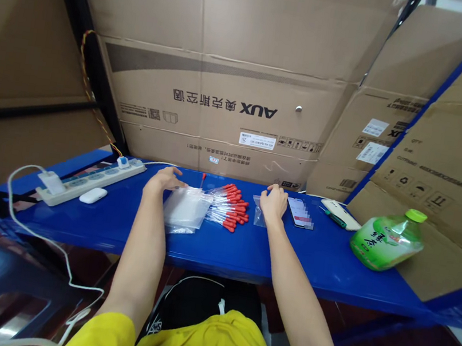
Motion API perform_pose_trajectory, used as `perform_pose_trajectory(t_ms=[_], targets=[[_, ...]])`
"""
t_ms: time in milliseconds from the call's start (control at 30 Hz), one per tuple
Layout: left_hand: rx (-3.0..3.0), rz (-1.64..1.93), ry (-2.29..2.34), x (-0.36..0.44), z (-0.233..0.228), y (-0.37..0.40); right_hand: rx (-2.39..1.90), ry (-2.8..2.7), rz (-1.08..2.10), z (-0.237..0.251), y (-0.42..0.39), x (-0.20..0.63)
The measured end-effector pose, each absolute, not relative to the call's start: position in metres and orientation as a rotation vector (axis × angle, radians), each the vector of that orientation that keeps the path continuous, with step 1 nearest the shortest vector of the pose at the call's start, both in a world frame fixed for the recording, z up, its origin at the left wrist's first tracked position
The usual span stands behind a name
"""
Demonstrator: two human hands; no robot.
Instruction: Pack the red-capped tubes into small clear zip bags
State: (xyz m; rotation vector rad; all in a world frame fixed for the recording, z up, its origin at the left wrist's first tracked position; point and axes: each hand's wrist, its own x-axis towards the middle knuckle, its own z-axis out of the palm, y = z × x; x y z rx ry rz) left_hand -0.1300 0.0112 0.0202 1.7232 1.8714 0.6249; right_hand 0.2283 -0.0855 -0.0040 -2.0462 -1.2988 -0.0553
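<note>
Right between both hands [163, 179] [273, 202], red-capped tubes [230, 207] on the shelf [211, 245]

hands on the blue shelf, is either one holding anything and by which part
Left hand rests on the far edge of the stack of clear bags; right hand presses a small bag at its top. Neither lifts anything.

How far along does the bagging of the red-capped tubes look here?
Early. Nothing clearly finished: no filled bag shows. In hand: the left hand rests on the stack of clear bags, and the right hand presses on a small clear bag that looks empty. Left: the whole pile of red-capped tubes lies loose on the blue shelf between them.
</note>
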Motion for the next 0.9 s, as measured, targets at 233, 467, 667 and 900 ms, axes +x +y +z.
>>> perform_pose_trajectory(t_ms=[233, 467, 667, 900], targets=[[1.809, 0.657, 1.780, -0.132, 0.029, 0.008, -1.970, -1.315, -0.070, -0.003, -0.084, 0.229], [2.050, 0.711, 1.239, -0.092, 0.054, -0.016, -1.341, -1.576, 0.045, 0.009, -0.084, 0.211], [2.476, 1.012, 0.807, -0.034, 0.063, -0.037, -1.085, -1.694, 0.387, 0.010, -0.090, 0.186], [2.666, 1.417, 1.002, 0.003, 0.054, -0.053, -1.004, -1.393, 0.566, 0.003, -0.080, 0.187]])
